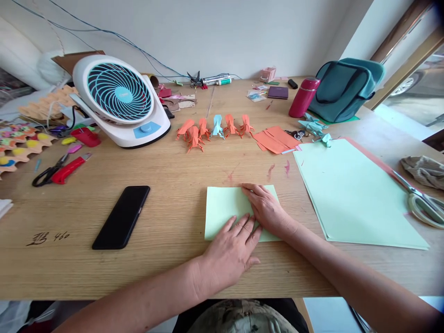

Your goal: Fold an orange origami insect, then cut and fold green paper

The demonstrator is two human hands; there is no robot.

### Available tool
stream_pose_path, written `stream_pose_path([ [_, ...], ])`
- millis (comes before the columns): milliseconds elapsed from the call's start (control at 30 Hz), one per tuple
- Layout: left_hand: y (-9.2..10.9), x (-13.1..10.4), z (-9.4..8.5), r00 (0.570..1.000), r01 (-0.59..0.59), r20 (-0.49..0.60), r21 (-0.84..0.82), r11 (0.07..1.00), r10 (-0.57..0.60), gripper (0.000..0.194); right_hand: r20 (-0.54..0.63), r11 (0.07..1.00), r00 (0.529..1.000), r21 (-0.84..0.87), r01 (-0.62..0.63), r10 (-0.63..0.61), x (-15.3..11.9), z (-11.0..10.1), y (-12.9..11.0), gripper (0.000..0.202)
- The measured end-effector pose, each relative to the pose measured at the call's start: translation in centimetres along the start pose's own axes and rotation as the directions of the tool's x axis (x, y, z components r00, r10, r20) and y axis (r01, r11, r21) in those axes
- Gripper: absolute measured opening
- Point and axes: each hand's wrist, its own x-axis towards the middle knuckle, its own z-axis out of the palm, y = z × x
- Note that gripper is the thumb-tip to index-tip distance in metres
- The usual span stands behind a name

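A pale green sheet of paper (218, 206) lies flat on the wooden table in front of me. My left hand (231, 249) rests on its lower part, fingers spread. On the sheet's right half lies my right hand (265, 208), its fingers stretched towards the far edge and partly covering the paper. The fingertips of both hands are close together. To the right is a stack of larger green sheets (354, 199), with scissors (423, 203) on its right side. Folded orange paper figures (194, 136) stand in a row farther back, with a blue paper figure (217, 127) among them.
A black phone (121, 217) lies to the left. Behind it stand a white fan (121, 97), a red cutter (71, 169) and black-handled scissors (52, 173). Orange paper pieces (275, 139), a pink bottle (304, 97) and a teal bag (347, 90) are at the back right.
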Motion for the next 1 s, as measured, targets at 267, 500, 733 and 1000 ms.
stream_pose_path([
  [267,0.4,-1.0,1.5,0.995,0.032,0.097,-0.025,0.999,-0.029,0.086,0.019,1.0,1.0,-0.03,0.004,-0.003,0.0,-0.1,0.0,0.046],
  [500,0.3,-1.2,1.4,0.992,0.052,0.113,-0.04,0.998,-0.048,0.091,0.034,0.998,0.999,-0.06,-0.001,0.003,-0.1,-0.1,-0.1,0.038],
  [733,0.4,-2.2,0.7,0.988,0.087,0.133,-0.052,0.995,-0.079,0.09,0.035,0.999,0.999,-0.037,-0.019,0.02,-0.2,-0.1,0.0,0.039],
  [1000,0.2,-4.2,0.7,0.984,0.14,0.123,-0.049,0.989,-0.133,0.093,0.036,0.999,0.999,-0.036,-0.024,0.025,-0.1,0.0,-0.2,0.04],
])
